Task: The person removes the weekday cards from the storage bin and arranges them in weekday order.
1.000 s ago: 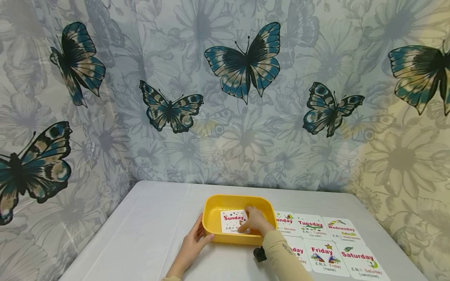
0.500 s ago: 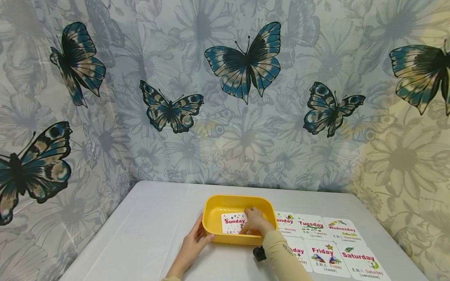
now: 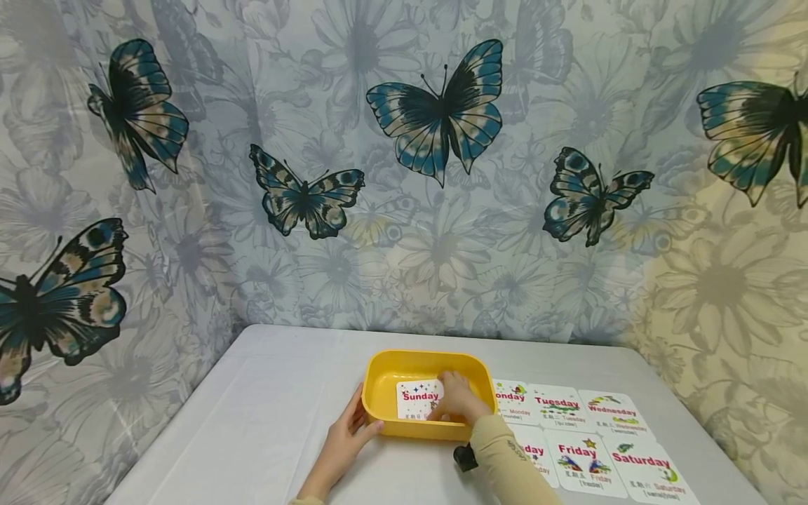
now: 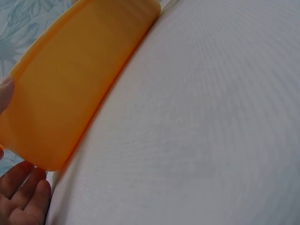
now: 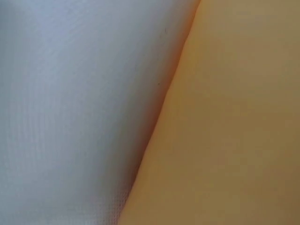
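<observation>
A yellow plastic box stands on the table in the head view. My left hand grips its left end, thumb on the front wall and fingers round the side. The left wrist view shows the same box wall, with fingers at its corner. Inside the box lies a white card printed "Sunday", with small stars. Reaching in over the right end, my right hand pinches that card between thumb and fingers, hiding its right part. Only the box wall and cloth show in the right wrist view.
To the right, day cards lie in two rows, among them Tuesday, Wednesday, Friday and Saturday. My right sleeve covers part of the lower row. A black wrist piece hangs below the sleeve. White cloth covers the table.
My right hand has closed in slightly on the Sunday card, covering more of its right side. The card's upper edge sits a touch lower. My left hand and the box have stayed put.
</observation>
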`<state>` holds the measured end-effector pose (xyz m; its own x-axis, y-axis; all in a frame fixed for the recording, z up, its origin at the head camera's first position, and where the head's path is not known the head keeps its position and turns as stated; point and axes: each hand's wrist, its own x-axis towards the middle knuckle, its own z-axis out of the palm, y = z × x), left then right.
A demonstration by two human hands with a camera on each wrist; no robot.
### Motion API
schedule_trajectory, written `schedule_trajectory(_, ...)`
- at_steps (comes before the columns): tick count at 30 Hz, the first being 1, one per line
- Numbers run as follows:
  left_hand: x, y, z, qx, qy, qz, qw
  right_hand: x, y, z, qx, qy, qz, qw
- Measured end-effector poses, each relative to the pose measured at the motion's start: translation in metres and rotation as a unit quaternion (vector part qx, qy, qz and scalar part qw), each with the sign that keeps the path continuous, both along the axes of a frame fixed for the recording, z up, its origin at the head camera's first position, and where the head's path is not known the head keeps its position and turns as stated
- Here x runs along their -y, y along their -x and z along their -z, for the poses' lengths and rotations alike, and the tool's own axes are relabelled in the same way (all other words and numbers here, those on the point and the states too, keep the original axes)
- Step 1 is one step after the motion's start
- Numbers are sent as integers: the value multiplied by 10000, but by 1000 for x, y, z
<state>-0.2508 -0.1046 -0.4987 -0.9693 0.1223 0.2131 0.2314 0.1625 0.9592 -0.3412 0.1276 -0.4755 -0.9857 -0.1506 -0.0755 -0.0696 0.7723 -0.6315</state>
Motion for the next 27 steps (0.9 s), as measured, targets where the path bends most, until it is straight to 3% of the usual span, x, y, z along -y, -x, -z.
schedule_trajectory(9, 0, 0, 1, -40, -28, 7, 10000, 1, 0, 2, -62, 688, 433, 9967)
schedule_trajectory(27, 0, -2, -2, -109, -64, 20, 9999, 2, -10, -15, -947, 755, 735, 9899)
